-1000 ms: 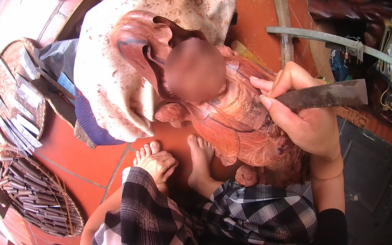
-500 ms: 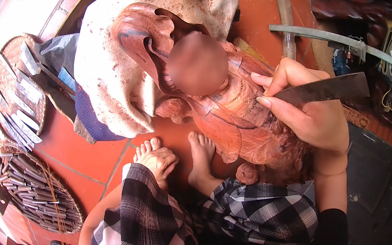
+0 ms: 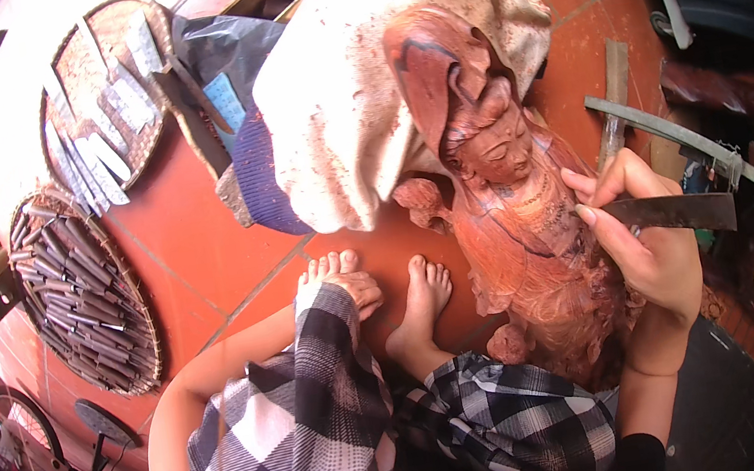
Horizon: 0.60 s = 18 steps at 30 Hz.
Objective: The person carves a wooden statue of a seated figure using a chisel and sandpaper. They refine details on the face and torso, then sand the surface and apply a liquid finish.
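Floor [image 3: 203,231] of red-orange tile fills the view, and on it lies the largest piece, a reddish wooden figure carving [image 3: 523,244], its long axis running from the head at upper centre down to the base near the person's right knee, leaning against a dusty cream cloth [image 3: 348,95] bunched behind the head. The carving sits just right of the person's bare feet [image 3: 384,283], directly under the right hand [image 3: 648,245] and well away from the left side of the body. Checked trouser legs [image 3: 325,416] cross the lower middle. At far left rest two round woven trays, the lower one [image 3: 81,291] packed with dark chisels, the upper one [image 3: 104,110] holding pale flat pieces. The right hand is closed around a flat dark metal blade [image 3: 673,213], fingers pinched near its working end, which meets the carving's chest just below the face, while the blade's free end points off to the right. The left hand is not visible; only the left forearm [image 3: 215,384] shows beside the knee, so its grip cannot be told.
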{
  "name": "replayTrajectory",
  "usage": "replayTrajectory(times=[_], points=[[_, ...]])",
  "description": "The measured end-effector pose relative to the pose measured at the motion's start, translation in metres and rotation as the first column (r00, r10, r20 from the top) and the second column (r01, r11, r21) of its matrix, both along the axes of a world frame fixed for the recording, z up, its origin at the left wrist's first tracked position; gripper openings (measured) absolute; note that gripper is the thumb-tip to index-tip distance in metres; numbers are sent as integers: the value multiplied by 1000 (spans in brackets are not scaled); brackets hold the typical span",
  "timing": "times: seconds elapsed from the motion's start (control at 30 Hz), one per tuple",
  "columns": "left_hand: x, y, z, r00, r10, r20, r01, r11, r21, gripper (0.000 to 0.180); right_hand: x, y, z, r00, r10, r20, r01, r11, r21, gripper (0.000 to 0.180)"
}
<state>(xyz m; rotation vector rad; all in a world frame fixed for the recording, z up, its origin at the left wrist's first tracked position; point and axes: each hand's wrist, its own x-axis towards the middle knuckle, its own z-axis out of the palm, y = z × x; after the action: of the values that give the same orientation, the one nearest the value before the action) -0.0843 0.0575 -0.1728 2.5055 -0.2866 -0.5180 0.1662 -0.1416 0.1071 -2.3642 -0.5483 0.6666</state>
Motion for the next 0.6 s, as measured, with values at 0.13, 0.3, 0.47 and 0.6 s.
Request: replayTrajectory(times=[0.13, 0.3, 0.47, 0.6], points=[[6, 19, 0, 957, 45, -287, -87, 987, -136, 33, -2, -22, 20, 999, 22, -48, -10, 969, 248, 16], [86, 106, 120, 970, 16, -243, -168, 764, -622, 22, -21, -4, 54, 997, 71, -28, -60, 956, 288, 39], [122, 98, 221, 892, 404, 203, 46, 366, -930, 31, -62, 74, 68, 982, 187, -3, -183, 968, 171, 28], [112, 95, 247, 914, 387, 120, -36, 374, -927, 16, -78, 98, 52, 956, 284, -76, -266, 945, 193, 14]])
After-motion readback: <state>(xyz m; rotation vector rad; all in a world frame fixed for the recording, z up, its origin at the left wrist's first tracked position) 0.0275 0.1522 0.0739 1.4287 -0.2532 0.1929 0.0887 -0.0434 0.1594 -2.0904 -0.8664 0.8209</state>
